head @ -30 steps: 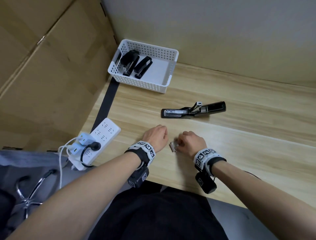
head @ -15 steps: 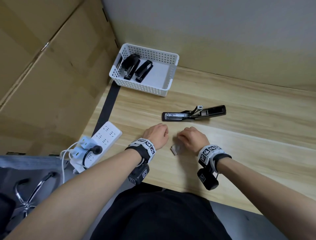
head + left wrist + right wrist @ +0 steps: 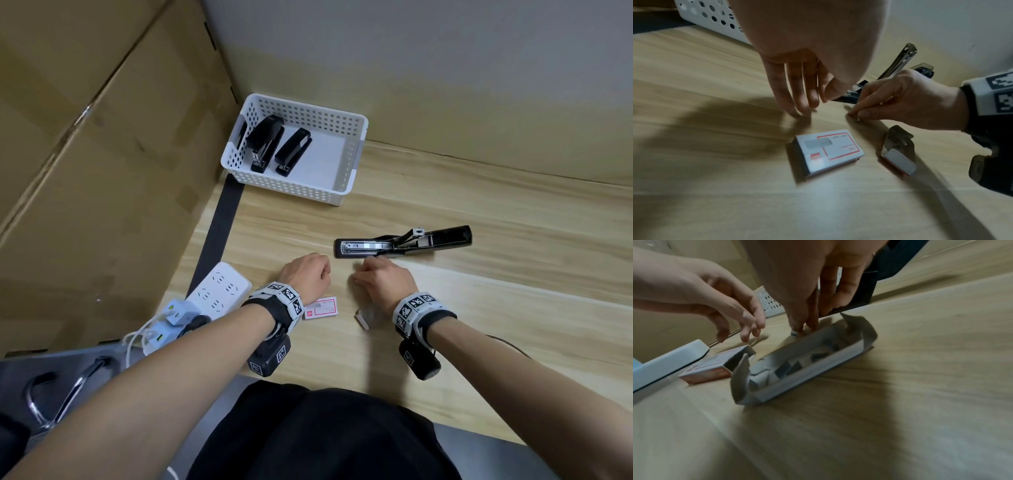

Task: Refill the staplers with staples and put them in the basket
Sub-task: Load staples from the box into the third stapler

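Observation:
A black stapler (image 3: pixel 400 241) lies flipped open on the wooden table, its metal staple channel bare. My right hand (image 3: pixel 366 274) is just in front of it, thumb and forefinger pinching a small strip of staples (image 3: pixel 857 119) low over the table. My left hand (image 3: pixel 318 270) hovers beside it with its fingers (image 3: pixel 797 97) hanging relaxed and holding nothing. Behind the wrists lie the red-and-white staple box sleeve (image 3: pixel 322 307) and its open inner tray (image 3: pixel 801 363) with loose staple strips. The white basket (image 3: pixel 294 192) at the far left holds two shut black staplers (image 3: pixel 263 144).
A white power strip (image 3: pixel 219 291) with plugs and cables sits at the table's left front edge. Cardboard walls stand to the left and a plain wall behind the basket. A chair frame (image 3: pixel 58 401) shows below the table at lower left.
My right hand has let go of the staple tray, left it on the table and moved forward to the open stapler. My left hand moved forward too, uncovering the box sleeve.

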Demonstrator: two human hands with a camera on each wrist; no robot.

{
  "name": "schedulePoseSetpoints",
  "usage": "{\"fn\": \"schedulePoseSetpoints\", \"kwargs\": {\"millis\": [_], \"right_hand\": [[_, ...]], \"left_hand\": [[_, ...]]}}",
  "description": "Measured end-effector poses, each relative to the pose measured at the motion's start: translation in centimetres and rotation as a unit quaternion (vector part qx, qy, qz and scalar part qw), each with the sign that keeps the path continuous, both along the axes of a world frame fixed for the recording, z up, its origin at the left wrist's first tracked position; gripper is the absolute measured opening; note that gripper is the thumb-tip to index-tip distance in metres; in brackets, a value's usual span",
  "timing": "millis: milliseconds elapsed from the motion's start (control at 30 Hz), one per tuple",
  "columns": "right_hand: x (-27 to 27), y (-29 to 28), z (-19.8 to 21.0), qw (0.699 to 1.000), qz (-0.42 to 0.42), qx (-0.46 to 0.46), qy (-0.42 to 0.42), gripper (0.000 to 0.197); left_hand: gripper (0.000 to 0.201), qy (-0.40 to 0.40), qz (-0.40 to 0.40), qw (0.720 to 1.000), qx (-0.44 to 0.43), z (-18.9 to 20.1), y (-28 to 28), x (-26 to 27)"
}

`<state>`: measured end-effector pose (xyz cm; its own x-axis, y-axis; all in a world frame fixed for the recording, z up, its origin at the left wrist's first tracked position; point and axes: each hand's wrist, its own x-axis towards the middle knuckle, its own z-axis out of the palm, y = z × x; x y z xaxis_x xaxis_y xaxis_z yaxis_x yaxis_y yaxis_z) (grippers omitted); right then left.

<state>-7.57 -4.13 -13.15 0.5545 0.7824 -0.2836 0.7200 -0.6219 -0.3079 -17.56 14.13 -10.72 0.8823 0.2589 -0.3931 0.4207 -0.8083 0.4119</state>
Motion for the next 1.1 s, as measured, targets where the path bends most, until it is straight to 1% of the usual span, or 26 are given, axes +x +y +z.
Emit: {"fn": "schedulePoseSetpoints", "kwargs": {"millis": [33, 67, 133, 300, 400, 467, 533, 667, 767, 833, 900, 967, 1100], "right_hand": [[0.1, 0.1, 0.0, 1.000, -0.018, 0.011, 0.015, 0.027], [0.1, 0.4, 0.1, 0.999, -0.028, 0.021, 0.022, 0.025], [0.3, 1.0, 0.6, 0.999, -0.029, 0.024, 0.023, 0.011], [0.6, 0.4, 1.1, 0.995, -0.072, 0.042, 0.050, 0.021], [0.8, -1.3, 1.3, 0.996, -0.064, 0.046, 0.047, 0.021], [1.1, -2.2, 1.6, 0.996, -0.057, 0.046, 0.046, 0.021], [1.4, -2.9, 1.8, 0.996, -0.053, 0.048, 0.048, 0.020], [2.0, -3.4, 2.3, 0.995, -0.058, 0.054, 0.063, 0.020], [2.2, -3.4, 2.7, 0.995, -0.053, 0.058, 0.065, 0.021], [2.3, -3.3, 3.0, 0.994, -0.051, 0.066, 0.064, 0.022], [2.3, -3.2, 3.4, 0.994, -0.051, 0.072, 0.065, 0.022], [2.5, -3.2, 3.7, 0.994, -0.045, 0.075, 0.065, 0.022], [2.9, -3.0, 4.2, 0.994, -0.040, 0.078, 0.065, 0.022]], "left_hand": [[0.017, 0.003, 0.002, 1.000, -0.003, -0.1, 0.2, 0.1], [0.017, 0.005, 0.003, 1.000, -0.004, -0.2, 0.4, 0.1], [0.017, 0.009, 0.001, 1.000, -0.004, -0.4, 0.7, 0.2], [0.018, 0.002, -0.010, 1.000, -0.020, -0.7, 0.3, 0.5], [0.023, 0.003, -0.057, 0.998, -0.027, -0.6, -0.9, 1.3], [0.030, 0.004, -0.096, 0.995, -0.004, -0.8, -1.8, 1.9], [0.031, 0.004, -0.128, 0.991, 0.037, -1.1, -2.6, 2.5], [0.023, 0.019, -0.183, 0.977, 0.112, -1.1, -3.4, 3.7], [0.020, 0.025, -0.217, 0.966, 0.141, -0.6, -3.4, 4.5], [0.018, 0.024, -0.226, 0.963, 0.145, -0.3, -3.2, 4.6], [0.018, 0.020, -0.219, 0.965, 0.144, 0.4, -2.9, 4.8], [0.019, 0.008, -0.215, 0.965, 0.151, 1.5, -2.3, 5.4], [0.017, -0.019, -0.229, 0.957, 0.179, 3.6, -0.7, 7.4]]}}
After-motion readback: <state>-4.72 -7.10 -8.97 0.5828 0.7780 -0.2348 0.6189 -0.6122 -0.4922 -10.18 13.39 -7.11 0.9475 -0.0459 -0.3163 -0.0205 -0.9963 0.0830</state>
